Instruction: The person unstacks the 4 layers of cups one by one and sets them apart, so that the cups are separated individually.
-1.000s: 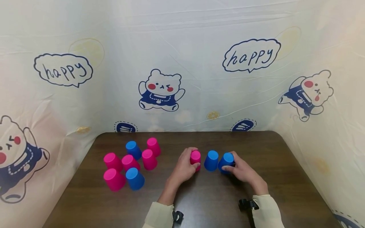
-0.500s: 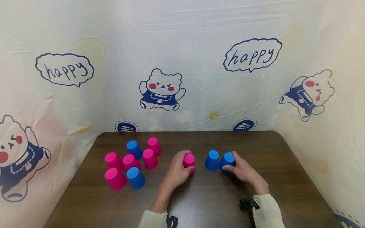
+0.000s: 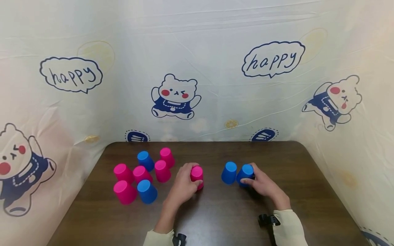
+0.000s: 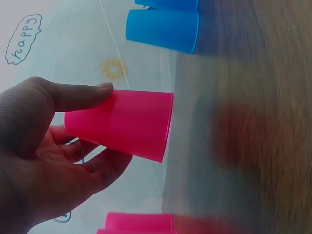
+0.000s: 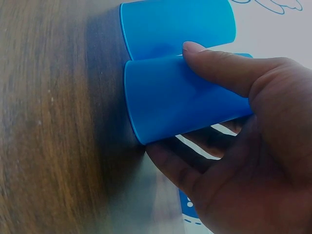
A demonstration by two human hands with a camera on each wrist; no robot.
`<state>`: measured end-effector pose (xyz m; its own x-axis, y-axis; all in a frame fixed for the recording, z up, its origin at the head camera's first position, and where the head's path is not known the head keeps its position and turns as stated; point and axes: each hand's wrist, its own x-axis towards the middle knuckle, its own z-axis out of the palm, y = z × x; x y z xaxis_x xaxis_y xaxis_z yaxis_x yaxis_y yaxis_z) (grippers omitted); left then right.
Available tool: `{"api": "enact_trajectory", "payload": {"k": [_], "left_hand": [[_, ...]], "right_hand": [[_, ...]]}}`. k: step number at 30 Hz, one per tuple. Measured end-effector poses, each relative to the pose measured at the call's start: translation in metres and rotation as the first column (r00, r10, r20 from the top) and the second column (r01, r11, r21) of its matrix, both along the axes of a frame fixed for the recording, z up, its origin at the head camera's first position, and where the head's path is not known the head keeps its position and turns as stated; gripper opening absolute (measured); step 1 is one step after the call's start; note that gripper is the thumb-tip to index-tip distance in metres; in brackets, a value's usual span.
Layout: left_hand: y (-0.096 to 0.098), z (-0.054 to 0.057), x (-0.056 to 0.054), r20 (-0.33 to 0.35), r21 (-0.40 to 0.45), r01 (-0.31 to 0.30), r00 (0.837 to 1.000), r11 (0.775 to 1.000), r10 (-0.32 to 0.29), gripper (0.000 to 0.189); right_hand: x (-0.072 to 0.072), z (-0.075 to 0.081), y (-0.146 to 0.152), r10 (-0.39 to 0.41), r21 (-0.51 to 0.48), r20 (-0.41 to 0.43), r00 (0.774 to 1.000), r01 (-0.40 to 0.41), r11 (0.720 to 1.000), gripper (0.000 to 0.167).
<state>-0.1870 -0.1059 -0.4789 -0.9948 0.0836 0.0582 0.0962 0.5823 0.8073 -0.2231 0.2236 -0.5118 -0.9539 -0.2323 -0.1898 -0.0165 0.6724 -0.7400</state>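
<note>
A pink cup (image 3: 197,175), upside down, is gripped by my left hand (image 3: 182,184) near the middle of the table. In the left wrist view the thumb lies along one side of this pink cup (image 4: 126,122) and the fingers curl under the other, its rim just off the wood. My right hand (image 3: 264,182) holds an inverted blue cup (image 3: 245,175) between thumb and fingers. A second blue cup (image 3: 229,173) stands directly to its left. In the right wrist view, the held blue cup (image 5: 170,97) meets the other blue cup (image 5: 180,27) at the rims.
To the left, several upside-down cups form a loose cluster: pink cups (image 3: 124,192) and blue cups (image 3: 147,191). They stand on a dark wooden table (image 3: 221,218). Behind it hangs a printed curtain (image 3: 215,68) with bears.
My left hand has carried the pink cup leftward, away from the two blue cups and closer to the cluster. The right hand stays in place on its blue cup.
</note>
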Motion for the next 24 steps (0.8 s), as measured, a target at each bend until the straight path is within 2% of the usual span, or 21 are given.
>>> {"api": "enact_trajectory", "payload": {"k": [7, 14, 24], "left_hand": [[-0.019, 0.002, 0.005, 0.042, -0.029, -0.073, 0.996, 0.997, 0.074, 0.063], [-0.034, 0.01, 0.011, 0.064, -0.09, -0.128, 0.989, 0.988, 0.134, 0.065], [-0.051, 0.014, 0.016, 0.135, -0.136, -0.214, 0.963, 0.967, 0.232, 0.068]], "right_hand": [[-0.001, 0.0, 0.001, 0.007, -0.002, -0.002, 1.0, -0.007, 1.0, 0.05], [-0.002, 0.0, 0.002, 0.015, -0.001, -0.01, 1.0, -0.015, 1.0, 0.051], [-0.001, -0.001, 0.001, 0.016, 0.004, -0.01, 1.0, -0.016, 1.0, 0.049]]}}
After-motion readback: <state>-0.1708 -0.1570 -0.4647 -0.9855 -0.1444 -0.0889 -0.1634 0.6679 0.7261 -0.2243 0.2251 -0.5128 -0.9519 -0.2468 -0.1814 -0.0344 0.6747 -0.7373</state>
